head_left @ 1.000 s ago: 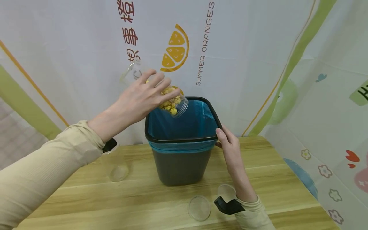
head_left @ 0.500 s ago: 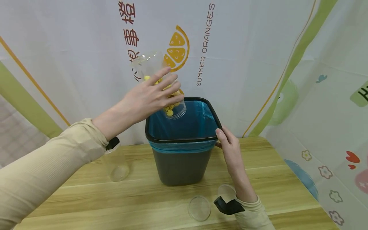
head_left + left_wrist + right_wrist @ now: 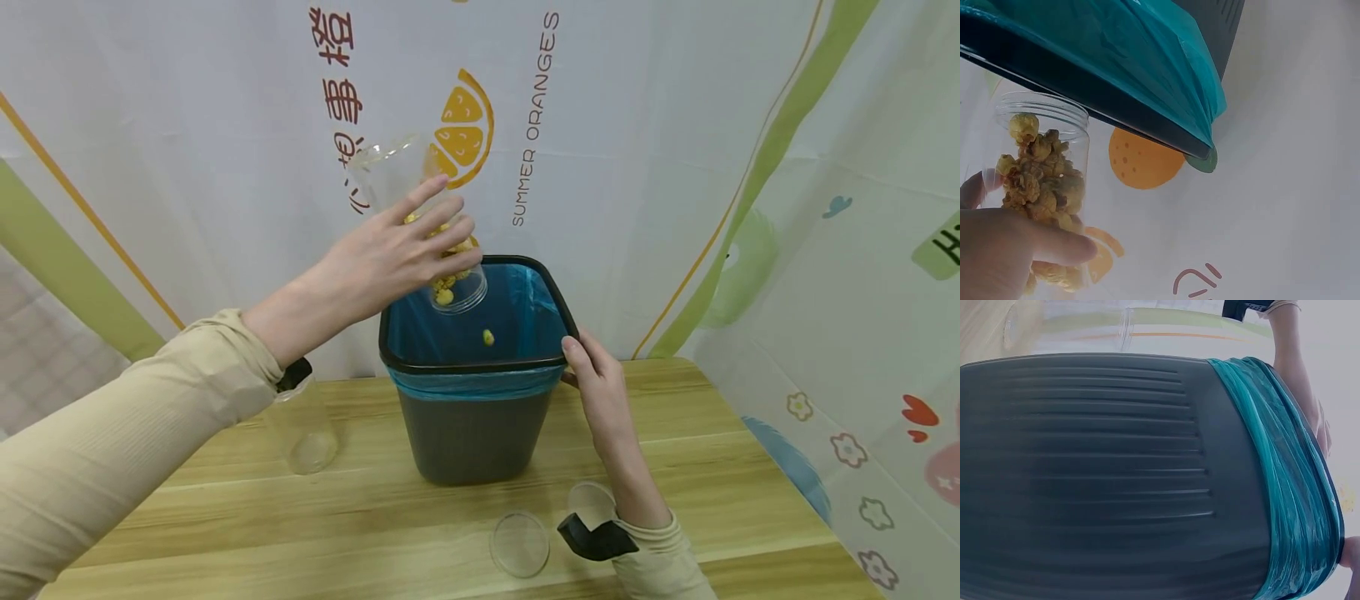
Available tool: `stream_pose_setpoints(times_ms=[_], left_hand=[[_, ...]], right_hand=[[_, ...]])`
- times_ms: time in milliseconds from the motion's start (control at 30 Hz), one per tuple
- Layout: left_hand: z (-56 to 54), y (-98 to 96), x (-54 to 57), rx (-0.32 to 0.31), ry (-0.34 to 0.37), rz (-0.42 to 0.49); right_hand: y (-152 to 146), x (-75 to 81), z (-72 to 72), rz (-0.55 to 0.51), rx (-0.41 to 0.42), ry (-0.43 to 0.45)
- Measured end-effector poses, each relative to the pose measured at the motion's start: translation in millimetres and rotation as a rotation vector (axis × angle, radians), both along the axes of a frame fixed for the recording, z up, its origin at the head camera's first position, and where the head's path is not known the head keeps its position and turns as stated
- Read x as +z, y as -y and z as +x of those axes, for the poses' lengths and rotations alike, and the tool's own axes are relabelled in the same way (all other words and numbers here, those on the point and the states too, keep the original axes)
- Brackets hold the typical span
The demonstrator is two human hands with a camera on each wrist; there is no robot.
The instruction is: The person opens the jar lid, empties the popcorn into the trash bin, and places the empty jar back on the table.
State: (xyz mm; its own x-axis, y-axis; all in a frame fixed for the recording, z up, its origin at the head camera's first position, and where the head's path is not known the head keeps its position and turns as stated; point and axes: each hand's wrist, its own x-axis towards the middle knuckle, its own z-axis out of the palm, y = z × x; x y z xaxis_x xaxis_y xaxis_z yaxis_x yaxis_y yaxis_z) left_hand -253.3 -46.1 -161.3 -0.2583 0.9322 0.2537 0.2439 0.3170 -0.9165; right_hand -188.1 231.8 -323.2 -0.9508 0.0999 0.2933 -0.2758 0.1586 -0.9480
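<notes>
My left hand (image 3: pixel 393 254) grips a clear plastic jar (image 3: pixel 393 171), tilted mouth down over the near-left part of a dark bin (image 3: pixel 476 442). Clumps of yellow-brown popcorn (image 3: pixel 1041 181) fill the mouth end of the jar; its base end looks bare. One loose piece of popcorn (image 3: pixel 488 337) shows below the jar's mouth, inside the bin opening. A blue liner (image 3: pixel 480 383) is folded over the bin's black rim. At the bin's right front corner, my right hand (image 3: pixel 603 392) holds the rim, thumb on top and fingers mostly hidden.
A second clear jar (image 3: pixel 309 450) stands left of the bin, partly behind my left sleeve. Two clear round lids (image 3: pixel 520 544) lie on the wooden table (image 3: pixel 360 533) near my right wrist. A printed white curtain (image 3: pixel 622 167) hangs close behind the bin.
The jar has tipped more steeply, its base end rising and moving right. A piece of popcorn has come out below its mouth. My right hand keeps its place on the rim.
</notes>
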Motion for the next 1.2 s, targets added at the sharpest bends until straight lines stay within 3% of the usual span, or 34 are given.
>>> stream_pose_setpoints(times_ms=[233,500,967,1200], left_hand=[[0.3,2.9,-1.5,-0.016,0.06,0.067],[4.2,6.4,-3.5,-0.012,0.196,0.223],[3.3,7.7,-7.6,-0.04,0.318,0.422],[5.2,8.2,-8.4,0.024,0.419,0.525]], right_hand=[[0.3,0.7,0.4,0.008,0.007,-0.004],[0.7,1.0,1.0,0.01,0.004,-0.001],[-0.6,0.9,1.2,0.004,0.01,0.005],[-1.1,0.2,1.1,-0.001,0.019,0.002]])
